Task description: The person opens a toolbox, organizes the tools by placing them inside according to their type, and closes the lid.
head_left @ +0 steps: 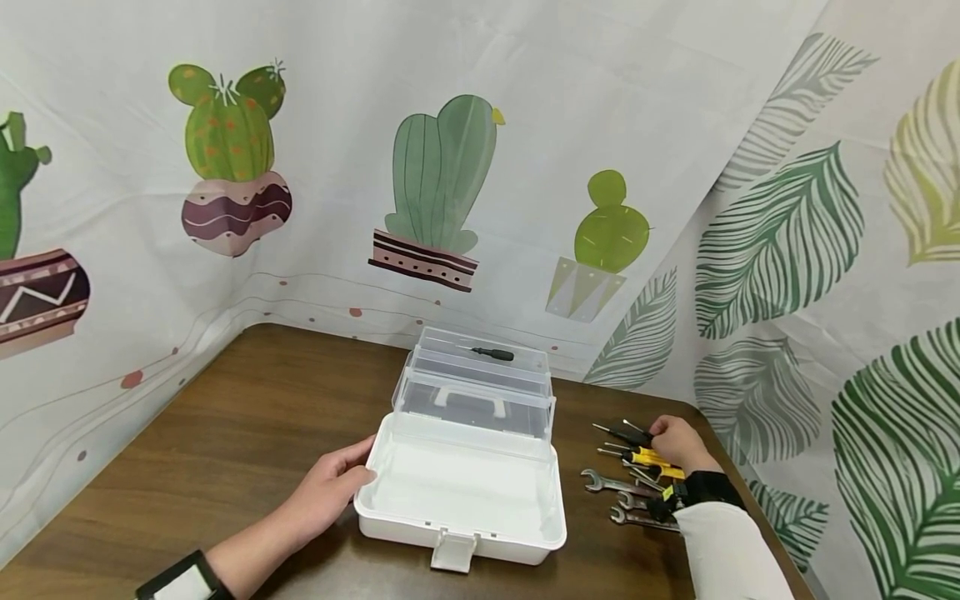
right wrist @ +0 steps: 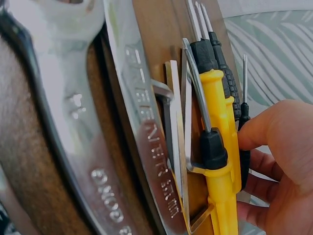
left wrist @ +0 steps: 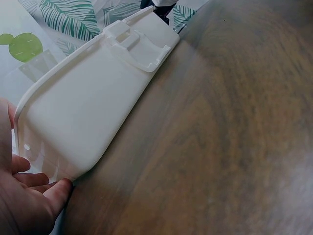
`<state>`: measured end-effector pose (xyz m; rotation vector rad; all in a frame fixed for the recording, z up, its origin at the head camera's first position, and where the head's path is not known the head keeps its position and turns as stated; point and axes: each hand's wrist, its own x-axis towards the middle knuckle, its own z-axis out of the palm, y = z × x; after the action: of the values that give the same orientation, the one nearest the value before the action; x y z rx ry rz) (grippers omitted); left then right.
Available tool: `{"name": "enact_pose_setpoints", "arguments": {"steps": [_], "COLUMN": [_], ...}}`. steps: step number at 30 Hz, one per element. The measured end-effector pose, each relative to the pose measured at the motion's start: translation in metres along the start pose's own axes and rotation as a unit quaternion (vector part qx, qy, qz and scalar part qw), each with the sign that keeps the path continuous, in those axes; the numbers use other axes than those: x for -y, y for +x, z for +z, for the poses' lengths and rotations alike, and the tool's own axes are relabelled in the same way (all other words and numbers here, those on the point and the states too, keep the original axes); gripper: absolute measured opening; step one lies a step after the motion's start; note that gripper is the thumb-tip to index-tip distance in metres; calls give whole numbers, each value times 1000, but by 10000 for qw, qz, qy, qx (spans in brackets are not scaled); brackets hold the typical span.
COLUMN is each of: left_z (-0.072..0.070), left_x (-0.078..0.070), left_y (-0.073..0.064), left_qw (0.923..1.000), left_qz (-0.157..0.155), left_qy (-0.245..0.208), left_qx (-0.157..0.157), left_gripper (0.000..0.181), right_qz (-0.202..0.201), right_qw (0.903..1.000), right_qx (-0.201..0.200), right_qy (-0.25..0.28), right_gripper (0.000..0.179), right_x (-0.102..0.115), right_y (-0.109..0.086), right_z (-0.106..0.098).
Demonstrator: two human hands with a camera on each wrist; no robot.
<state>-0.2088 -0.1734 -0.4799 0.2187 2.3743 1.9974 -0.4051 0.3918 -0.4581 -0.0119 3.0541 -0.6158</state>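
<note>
While its glossy wall is touched by the relaxed fingers of the left hand [head_left: 326, 493], the round-cornered white plastic box [head_left: 397, 531] is set on a wood-grained table [head_left: 247, 417]. Right of the box are laid stamped steel wrenches [right wrist: 139, 105], then yellow-handled screwdrivers [right wrist: 215, 98]; farther right, a slim black screwdriver [right wrist: 244, 113] is pinched by the right hand [head_left: 681, 442]. Behind the box, its clear lid [head_left: 472, 421] is raised.
</note>
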Motion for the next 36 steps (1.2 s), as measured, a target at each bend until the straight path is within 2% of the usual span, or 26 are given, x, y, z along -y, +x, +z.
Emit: {"name": "enact_pose_setpoints", "arguments": {"steps": [17,22,28,36], "left_z": [0,0,0,1], "left_x": [0,0,1,3], "left_y": [1,0,1,2], "left_qw": [9998,9997,9999,9997], "left_qz": [-36,-44,-60,-128], "left_qy": [159,203,106,160], "left_qx": [-79,-113,-75,-115], "left_gripper": [61,61,60,60], "right_qz": [149,-7,-160,-574], "right_qw": [9985,9970,9954,9930], "right_qx": [-267,-468,-635,-642], "right_qy": [445,619,702,804], "right_gripper": [21,17,15,18], "right_x": [-7,-3,10,45], "right_y": [-5,-5,-3,-7], "right_z": [-4,-7,-15,-36]}}
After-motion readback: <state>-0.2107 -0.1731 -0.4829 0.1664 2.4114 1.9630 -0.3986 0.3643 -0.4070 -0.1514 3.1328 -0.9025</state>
